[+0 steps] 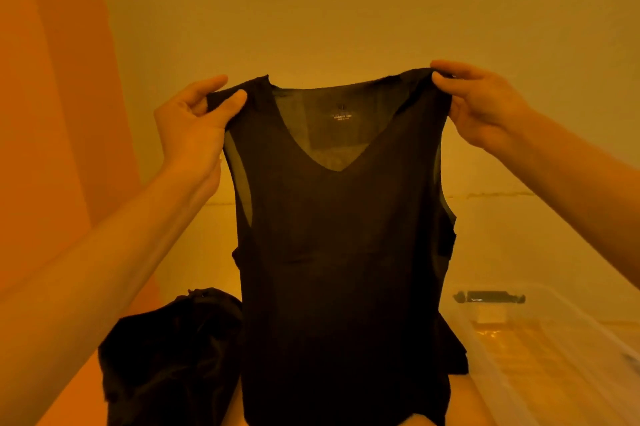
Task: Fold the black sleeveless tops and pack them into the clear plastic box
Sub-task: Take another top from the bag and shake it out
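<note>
Black and thin enough to let light through, the sleeveless top (343, 252) hung upright in mid-air. The left hand (194, 127) and right hand (485, 103) each pinched a shoulder strap between curled fingers (450, 79) and thumb. Its hem was cut off below and its label was unreadable. A heap of black tops (169, 356) lay partly hidden lower left; the clear plastic box (540, 356) stood right. Orange light tinted the desk (79, 387) and the wall (346, 3).

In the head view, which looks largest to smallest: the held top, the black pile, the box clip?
1. held top
2. black pile
3. box clip
Nearness to the camera may enlarge the top.
</note>
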Tool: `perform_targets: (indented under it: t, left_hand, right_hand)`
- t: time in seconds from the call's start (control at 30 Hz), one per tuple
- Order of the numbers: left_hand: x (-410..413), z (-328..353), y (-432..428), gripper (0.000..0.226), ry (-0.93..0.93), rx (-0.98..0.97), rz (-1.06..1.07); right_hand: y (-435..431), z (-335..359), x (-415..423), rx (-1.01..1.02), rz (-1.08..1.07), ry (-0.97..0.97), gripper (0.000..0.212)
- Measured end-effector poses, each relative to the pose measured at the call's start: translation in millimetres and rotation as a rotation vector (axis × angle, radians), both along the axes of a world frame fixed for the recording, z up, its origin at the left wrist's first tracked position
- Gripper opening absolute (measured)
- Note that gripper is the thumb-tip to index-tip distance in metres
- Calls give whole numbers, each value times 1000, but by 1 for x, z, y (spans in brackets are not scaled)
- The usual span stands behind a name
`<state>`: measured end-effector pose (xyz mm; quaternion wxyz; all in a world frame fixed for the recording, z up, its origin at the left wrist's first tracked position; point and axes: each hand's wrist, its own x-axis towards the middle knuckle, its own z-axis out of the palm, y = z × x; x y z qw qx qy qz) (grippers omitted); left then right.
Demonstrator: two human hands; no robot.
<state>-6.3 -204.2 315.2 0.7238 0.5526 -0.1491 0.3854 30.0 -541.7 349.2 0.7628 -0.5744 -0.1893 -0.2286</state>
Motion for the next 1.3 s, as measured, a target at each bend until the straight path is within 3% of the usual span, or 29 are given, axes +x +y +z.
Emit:
perform_targets:
  t: [0.17,0.33,0.5,0.67,0.97,1.17,1.3]
  left_hand:
    - [5,0,1,31,44,36,-14]
    - [4,0,-1,35,82,14,-83]
    - [6,5,0,22,100,-192,-133]
    - [2,-6,-4,35,-4,135,126]
    - [6,-4,0,4,-66,227,300]
    - [8,-4,-5,13,109,367,140]
    - [1,-10,1,15,67,571,48]
  right_hand:
    - [1,0,1,-123,-61,-33,18]
    - [-2,0,2,-243,-262,-70,9]
    - [-1,1,2,-180,-247,-53,6]
    - [-2,2,2,-171,-269,-74,7]
    - [0,3,2,-139,-388,-108,9]
    - [6,2,6,-189,-332,-33,15]
    - [8,1,6,-208,-327,7,8]
